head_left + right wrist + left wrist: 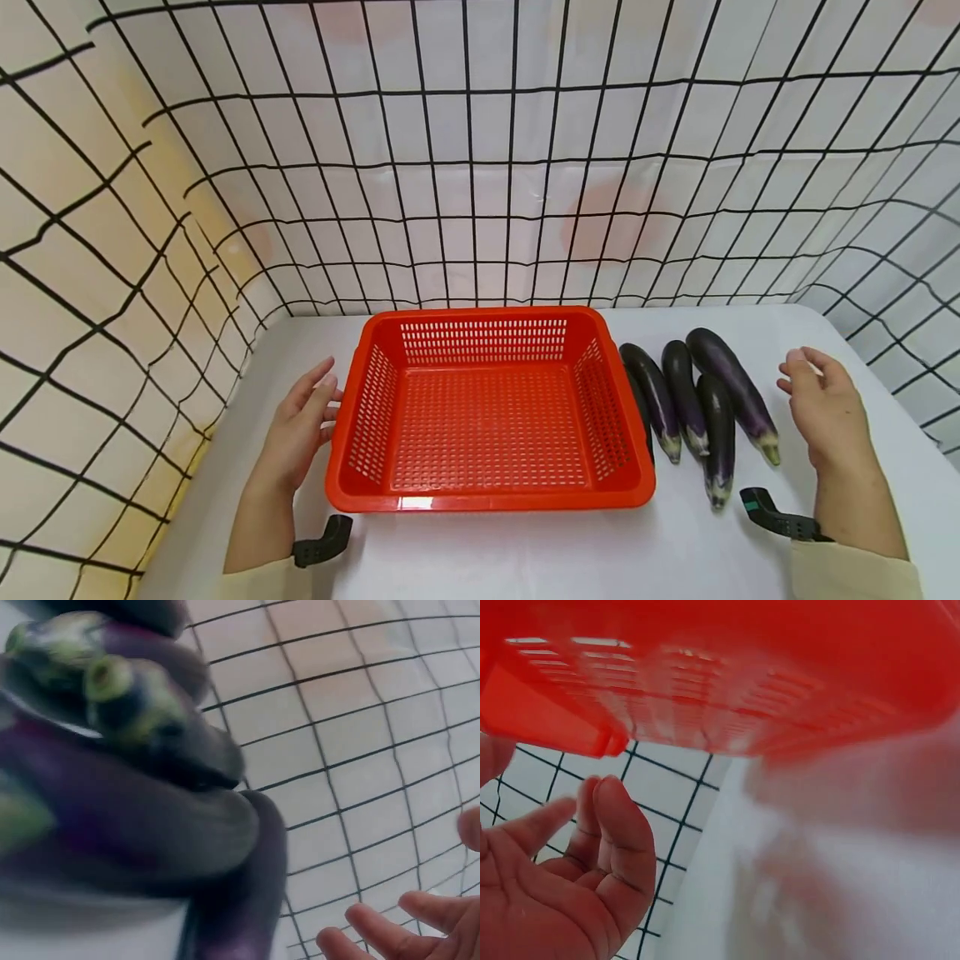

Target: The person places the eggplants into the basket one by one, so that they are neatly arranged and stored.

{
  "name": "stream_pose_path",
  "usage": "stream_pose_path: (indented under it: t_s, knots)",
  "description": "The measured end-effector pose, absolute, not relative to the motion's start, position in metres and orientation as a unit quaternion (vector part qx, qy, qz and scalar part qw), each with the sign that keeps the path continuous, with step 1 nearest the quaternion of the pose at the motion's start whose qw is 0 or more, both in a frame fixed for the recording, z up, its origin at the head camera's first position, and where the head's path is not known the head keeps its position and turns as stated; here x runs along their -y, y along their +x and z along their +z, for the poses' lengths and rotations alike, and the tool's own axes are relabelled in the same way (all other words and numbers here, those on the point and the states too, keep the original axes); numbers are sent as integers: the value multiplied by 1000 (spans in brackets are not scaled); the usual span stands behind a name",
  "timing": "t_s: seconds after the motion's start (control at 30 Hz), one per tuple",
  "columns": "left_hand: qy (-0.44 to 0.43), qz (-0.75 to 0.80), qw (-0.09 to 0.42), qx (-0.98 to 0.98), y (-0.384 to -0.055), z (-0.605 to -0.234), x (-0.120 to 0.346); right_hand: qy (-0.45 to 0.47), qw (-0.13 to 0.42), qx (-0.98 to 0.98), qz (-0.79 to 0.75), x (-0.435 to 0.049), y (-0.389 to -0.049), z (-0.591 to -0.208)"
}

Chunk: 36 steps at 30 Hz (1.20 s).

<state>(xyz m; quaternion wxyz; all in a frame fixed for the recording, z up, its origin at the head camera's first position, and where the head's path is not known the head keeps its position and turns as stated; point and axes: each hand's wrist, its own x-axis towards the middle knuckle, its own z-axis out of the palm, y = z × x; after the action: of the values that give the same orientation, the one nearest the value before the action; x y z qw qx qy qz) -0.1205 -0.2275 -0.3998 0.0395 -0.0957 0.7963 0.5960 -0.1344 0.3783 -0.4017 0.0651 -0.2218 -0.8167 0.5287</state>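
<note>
A red plastic basket (487,503) with slotted walls stands on the white table, nothing inside it. My left hand (298,425) is at its left side, fingers loosely bent and fingertips right by the rim. In the left wrist view that hand (570,877) holds nothing, and the basket wall (727,682) slants above it. Several dark purple eggplants (738,387) lie side by side to the right of the basket, the leftmost partly hidden behind its wall. To their right my right hand (828,412) hovers with relaxed fingers and nothing in it; the right wrist view shows eggplants (142,817) beside its spread fingers (382,930).
Black wire mesh (491,158) rises behind the table and along both sides, with white sheeting behind it. The white table (517,554) extends in front of the basket. A black wrist strap (324,543) sits on each forearm.
</note>
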Motion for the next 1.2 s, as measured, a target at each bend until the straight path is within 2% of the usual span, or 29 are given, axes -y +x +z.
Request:
stream_pose_path:
  t_s: [0.07,0.2,0.33,0.6,0.77,1.2]
  knots:
    - [-96,596,51,-795,-121,-401,226,-221,41,859,460,-375,-136,-404]
    - [-95,623,75,-773,-121,-403,225,-204,8,885,419,-374,-136,-410]
    - [-111,666,88,-732,-122,-407,222,-191,-3,900,392,-382,-135,-419]
    - [-120,722,83,-676,-123,-413,216,-189,-26,873,448,-392,-141,-439]
    - [-106,742,79,-658,-126,-410,212,-196,-22,874,444,-391,-142,-441]
    - [-141,719,69,-677,-123,-403,201,-174,-3,901,397,-389,-142,-446]
